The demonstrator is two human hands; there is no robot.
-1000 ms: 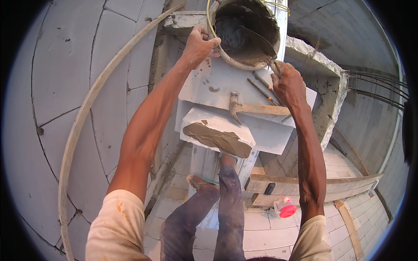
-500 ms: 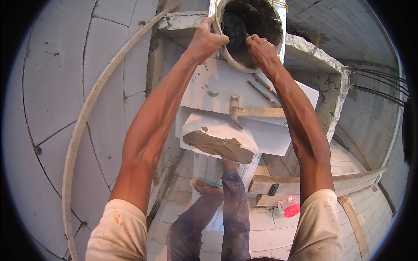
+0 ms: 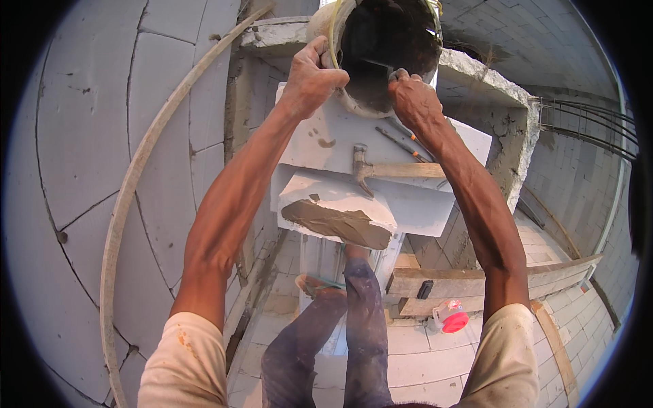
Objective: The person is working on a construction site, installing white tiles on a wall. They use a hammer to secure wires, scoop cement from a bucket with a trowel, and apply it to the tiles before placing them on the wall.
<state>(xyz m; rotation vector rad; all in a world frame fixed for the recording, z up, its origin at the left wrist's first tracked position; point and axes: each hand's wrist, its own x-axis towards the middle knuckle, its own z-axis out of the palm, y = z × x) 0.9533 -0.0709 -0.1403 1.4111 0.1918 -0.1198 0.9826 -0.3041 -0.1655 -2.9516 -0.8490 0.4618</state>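
Note:
My left hand [image 3: 310, 80] is closed round the left side of the rim of a mortar-crusted bucket [image 3: 322, 24], which is tipped so its mouth faces me. Inside the mouth, my right hand [image 3: 413, 95] is closed round the handle of what looks like a trowel [image 3: 376, 64]; its blade is mostly lost in the dark. Below the bucket lies a claw hammer [image 3: 406, 171] with a wooden handle, on a pale block [image 3: 289, 151]. Closer to me, a smaller white block [image 3: 373, 202] carries grey mortar [image 3: 335, 223] on its near face.
Two thin dark tools with orange bands [image 3: 403, 145] lie beneath my right forearm. A curved pale hose [image 3: 126, 187] runs along the block wall at left. Rough concrete edges [image 3: 490, 76] and bare rebar [image 3: 588, 122] are at right. Planks [image 3: 442, 282] and a red-lidded container [image 3: 454, 322] lie lower down.
The bucket's mouth has turned more toward me and come slightly nearer. Both hands have shifted down a little, and more of the trowel's metal edge shows inside.

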